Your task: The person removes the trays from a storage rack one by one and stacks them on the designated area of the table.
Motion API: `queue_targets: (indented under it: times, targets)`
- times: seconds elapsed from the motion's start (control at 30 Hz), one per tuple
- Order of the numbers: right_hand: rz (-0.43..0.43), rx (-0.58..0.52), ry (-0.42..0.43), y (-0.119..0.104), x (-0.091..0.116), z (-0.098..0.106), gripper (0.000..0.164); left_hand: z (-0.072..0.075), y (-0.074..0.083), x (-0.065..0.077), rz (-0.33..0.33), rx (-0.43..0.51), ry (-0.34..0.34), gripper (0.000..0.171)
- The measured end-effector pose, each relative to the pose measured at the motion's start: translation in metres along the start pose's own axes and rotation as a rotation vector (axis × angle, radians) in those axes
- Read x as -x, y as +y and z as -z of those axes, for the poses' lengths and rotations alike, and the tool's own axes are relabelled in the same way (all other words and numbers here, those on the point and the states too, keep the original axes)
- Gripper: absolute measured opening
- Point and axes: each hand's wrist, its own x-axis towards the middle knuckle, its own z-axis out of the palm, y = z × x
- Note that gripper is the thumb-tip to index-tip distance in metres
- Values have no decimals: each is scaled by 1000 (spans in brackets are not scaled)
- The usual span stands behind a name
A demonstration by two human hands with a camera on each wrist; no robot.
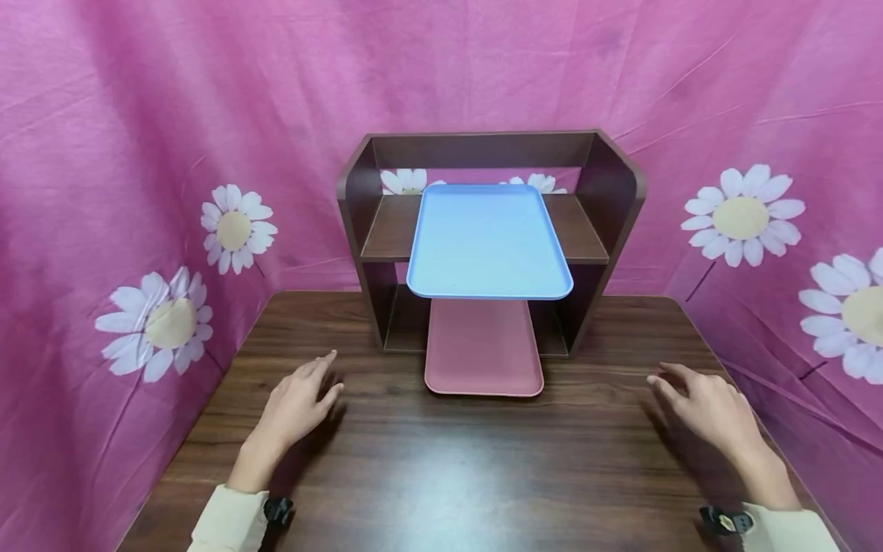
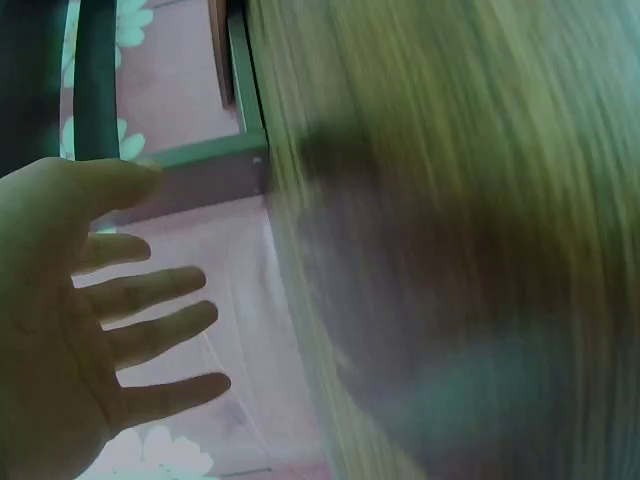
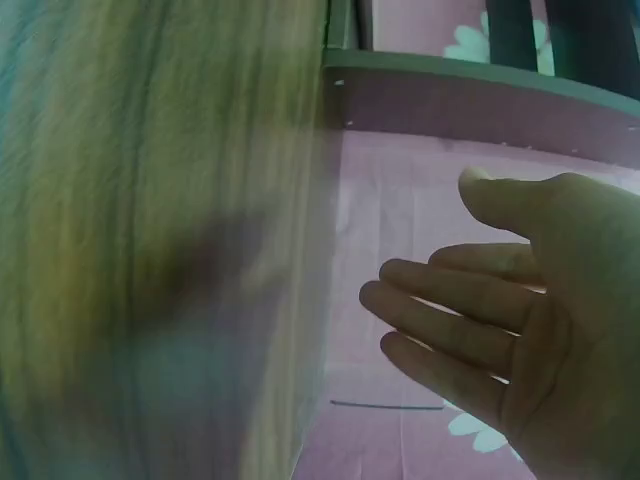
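Note:
My left hand (image 1: 297,402) hovers over the left side of the table, holding nothing, its fingers spread apart in the left wrist view. Over the right side is my right hand (image 1: 710,406), also holding nothing; the right wrist view shows its fingers extended and slightly bent. Between the hands, farther back, stands a dark brown two-level shelf (image 1: 355,207). A light blue tray (image 1: 490,245) lies on its upper level and sticks out over the front. Below it, a pink tray (image 1: 483,349) projects from the lower level; its back part is hidden by the blue one.
The brown wood-grain table (image 1: 448,468) extends in front of the shelf and to both sides. A pink curtain (image 1: 290,92) printed with white daisies hangs behind and on both sides. Dark bands with small devices (image 1: 278,510) are worn at both wrists.

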Motion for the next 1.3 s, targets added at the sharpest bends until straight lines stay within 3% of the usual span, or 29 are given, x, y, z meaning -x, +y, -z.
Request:
queue_targets:
  times: [0.3, 0.6, 0.77, 1.0, 1.3]
  targets:
    - [44, -83, 174, -25, -10, 10, 22, -8, 22, -5, 20, 87, 30, 38]
    - [122, -277, 309, -51, -28, 20, 7, -24, 57, -11, 80, 254, 70, 12]
    - [150, -390, 352, -67, -39, 21, 10, -32, 76, -14, 134, 420, 37, 4]
    - [147, -383, 453, -86, -57, 23, 16, -40, 103, -19, 242, 760, -33, 8]
    - [90, -444, 402, -98, -78, 37, 37, -49, 134, -25, 285, 1026, -98, 13]
